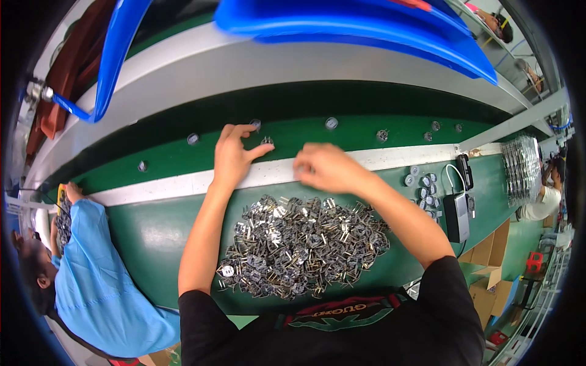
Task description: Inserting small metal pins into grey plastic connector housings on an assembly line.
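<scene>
A heap of small silvery metal parts lies on the green bench in front of me. My left hand reaches over the white edge strip onto the green conveyor belt, fingers apart, thumb next to a single metal part. My right hand hovers over the strip just beyond the heap, fingers curled and blurred; whether it holds a part is unclear. More single parts sit spaced along the belt, such as a round one and another.
A person in a light blue coat works at my left. A black device with a white cable and several round parts lie at right. Blue trays hang above. Cardboard boxes and another person are far right.
</scene>
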Motion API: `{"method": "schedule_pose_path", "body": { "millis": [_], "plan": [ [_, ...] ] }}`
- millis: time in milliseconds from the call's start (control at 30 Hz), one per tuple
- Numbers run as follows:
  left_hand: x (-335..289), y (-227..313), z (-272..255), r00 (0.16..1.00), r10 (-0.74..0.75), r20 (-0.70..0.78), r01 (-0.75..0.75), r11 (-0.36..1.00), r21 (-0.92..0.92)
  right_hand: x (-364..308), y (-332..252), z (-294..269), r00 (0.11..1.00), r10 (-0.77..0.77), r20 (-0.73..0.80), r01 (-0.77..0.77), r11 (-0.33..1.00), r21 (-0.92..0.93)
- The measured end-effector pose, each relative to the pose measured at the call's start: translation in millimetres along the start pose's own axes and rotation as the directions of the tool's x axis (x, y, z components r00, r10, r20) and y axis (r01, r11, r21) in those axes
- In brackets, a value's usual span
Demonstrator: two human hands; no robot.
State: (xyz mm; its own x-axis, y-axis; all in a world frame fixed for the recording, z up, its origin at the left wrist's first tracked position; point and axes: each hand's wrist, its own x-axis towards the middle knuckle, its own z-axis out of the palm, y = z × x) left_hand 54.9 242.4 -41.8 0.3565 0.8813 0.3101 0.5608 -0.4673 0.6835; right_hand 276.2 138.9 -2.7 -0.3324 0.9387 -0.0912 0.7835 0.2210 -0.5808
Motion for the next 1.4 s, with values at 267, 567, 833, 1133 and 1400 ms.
{"method": "schedule_pose_path", "body": {
  "millis": [267, 567, 833, 1133, 1400],
  "plan": [
    [59, 74, 63, 0.913, 0.28, 0.295, -0.29, 0.957, -0.011, -56, -9, 6, 0.979, -0.008, 0.204, -0.001, 0.999, 0.046],
    [76, 89, 127, 0.835, 0.325, 0.444, -0.328, 0.942, -0.073, -87, 9, -13, 0.978, 0.052, 0.201, -0.073, 0.993, 0.097],
    [19, 33, 13, 0.962, -0.109, 0.25, 0.192, 0.922, -0.336, -78, 28, -10, 0.993, 0.087, -0.074, -0.023, 0.784, 0.62],
    [-5, -24, 5, 0.998, -0.059, 0.02, 0.059, 0.998, -0.012, 32, 27, 21, 0.93, 0.115, -0.349, 0.099, 0.836, 0.54],
    [-13, -9, 12, 0.991, -0.125, -0.042, 0.121, 0.989, -0.08, 87, 2, 48, 0.851, 0.064, -0.521, 0.121, 0.942, 0.313]
  ]
}}
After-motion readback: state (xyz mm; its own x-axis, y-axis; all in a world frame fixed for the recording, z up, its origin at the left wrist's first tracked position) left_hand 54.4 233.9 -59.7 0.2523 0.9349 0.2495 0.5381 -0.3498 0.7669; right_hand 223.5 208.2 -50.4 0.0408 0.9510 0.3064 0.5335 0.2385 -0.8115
